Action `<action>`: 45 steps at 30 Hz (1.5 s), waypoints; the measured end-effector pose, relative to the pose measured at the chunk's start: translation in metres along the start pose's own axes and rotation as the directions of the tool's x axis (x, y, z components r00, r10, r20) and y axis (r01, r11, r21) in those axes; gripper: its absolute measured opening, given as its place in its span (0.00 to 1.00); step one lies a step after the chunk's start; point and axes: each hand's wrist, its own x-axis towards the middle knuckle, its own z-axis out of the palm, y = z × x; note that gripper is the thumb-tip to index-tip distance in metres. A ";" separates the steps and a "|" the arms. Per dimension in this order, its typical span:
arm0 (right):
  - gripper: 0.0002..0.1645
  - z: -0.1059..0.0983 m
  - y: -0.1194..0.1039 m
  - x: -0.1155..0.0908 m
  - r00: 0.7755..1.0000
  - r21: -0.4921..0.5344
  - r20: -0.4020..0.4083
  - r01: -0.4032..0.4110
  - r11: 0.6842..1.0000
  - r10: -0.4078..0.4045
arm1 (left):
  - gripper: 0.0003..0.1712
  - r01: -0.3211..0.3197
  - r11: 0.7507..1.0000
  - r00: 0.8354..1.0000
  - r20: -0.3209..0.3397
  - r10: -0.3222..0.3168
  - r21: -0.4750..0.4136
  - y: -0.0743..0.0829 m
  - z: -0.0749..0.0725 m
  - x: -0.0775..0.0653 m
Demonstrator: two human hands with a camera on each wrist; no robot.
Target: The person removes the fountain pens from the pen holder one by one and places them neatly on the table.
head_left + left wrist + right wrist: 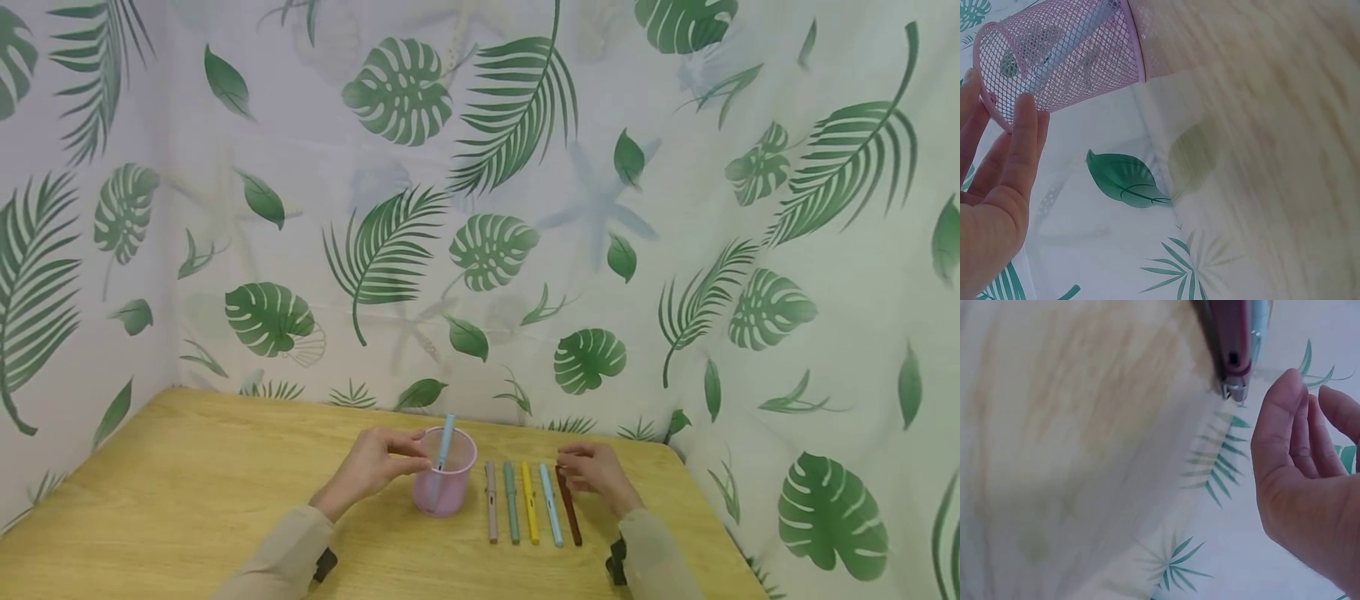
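My left hand (375, 458) holds the pink mesh pen cup (447, 492) at its rim, and the left wrist view shows the thumb against the mesh. A light blue pen (447, 437) leans upright inside the cup. To the cup's right several pens lie side by side: a pink pen (492, 504), a green pen (512, 504), a yellow pen (530, 504), another light blue pen (551, 506) and a dark red pen (568, 506). By the upper end of the dark red pen is my right hand (596, 471), loosely bent; the right wrist view shows a gap between them.
The yellowish wooden table (225, 467) carries everything. Behind it and on both sides hangs a white leaf-patterned cloth (315, 192). Dark wrist devices sit on both sleeves.
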 end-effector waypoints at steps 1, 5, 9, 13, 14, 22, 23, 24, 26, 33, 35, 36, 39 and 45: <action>0.21 0.002 0.000 -0.001 1.000 0.010 0.003 0.003 1.000 -0.003 | 0.06 0.002 1.000 1.000 0.000 -0.002 -0.001 -0.001 0.000 0.000; 0.22 0.008 -0.006 -0.003 1.000 0.036 0.020 0.021 0.999 -0.022 | 0.05 0.011 1.000 1.000 -0.006 -0.011 0.002 -0.001 0.001 -0.001; 0.23 0.013 -0.013 -0.005 0.997 0.063 0.062 0.051 0.997 -0.055 | 0.06 0.005 1.000 1.000 -0.013 -0.005 0.010 0.000 0.000 -0.001; 0.24 0.020 -0.019 -0.006 0.990 0.117 0.120 0.067 0.991 -0.081 | 0.06 -0.006 1.000 1.000 -0.016 0.006 0.021 0.000 0.000 -0.001; 0.24 0.022 -0.021 -0.008 0.987 0.129 0.134 0.067 0.989 -0.085 | 0.06 -0.006 1.000 1.000 -0.016 0.006 0.019 0.000 0.000 -0.001; 0.26 0.034 -0.031 -0.014 0.972 0.189 0.204 0.081 0.979 -0.120 | 0.06 0.002 1.000 1.000 -0.021 -0.002 0.016 0.001 0.000 0.000; 0.26 0.036 -0.032 -0.014 0.971 0.197 0.208 0.078 0.977 -0.119 | 0.06 0.007 1.000 1.000 -0.019 -0.007 0.012 0.001 0.000 0.000; 0.25 0.037 -0.032 -0.014 0.971 0.205 0.209 0.070 0.976 -0.114 | 0.06 0.011 1.000 1.000 -0.017 -0.011 0.009 0.001 0.000 -0.001; 0.23 0.039 -0.034 -0.015 0.972 0.211 0.206 0.068 0.975 -0.112 | 0.06 0.022 1.000 1.000 -0.014 -0.022 0.002 0.002 0.000 -0.001; 0.19 0.048 -0.039 -0.016 0.978 0.176 0.174 0.082 0.981 -0.113 | 0.09 0.023 1.000 1.000 -0.010 -0.023 -0.016 0.004 -0.001 -0.002; 0.20 0.052 -0.040 -0.017 0.976 0.161 0.182 0.089 0.983 -0.119 | 0.09 0.022 1.000 1.000 -0.009 -0.022 -0.014 0.004 -0.001 -0.002; 0.21 0.053 -0.041 -0.017 0.974 0.156 0.188 0.095 0.983 -0.124 | 0.09 0.022 1.000 1.000 -0.008 -0.022 -0.013 0.004 -0.001 -0.002; 0.22 0.059 -0.045 -0.020 0.967 0.150 0.211 0.112 0.982 -0.142 | 0.08 0.024 1.000 1.000 -0.007 -0.024 -0.011 0.003 -0.001 -0.002; 0.21 0.071 -0.052 -0.020 0.952 0.193 0.245 0.137 0.971 -0.183 | 0.08 0.017 1.000 1.000 -0.009 -0.017 -0.007 0.003 -0.001 -0.002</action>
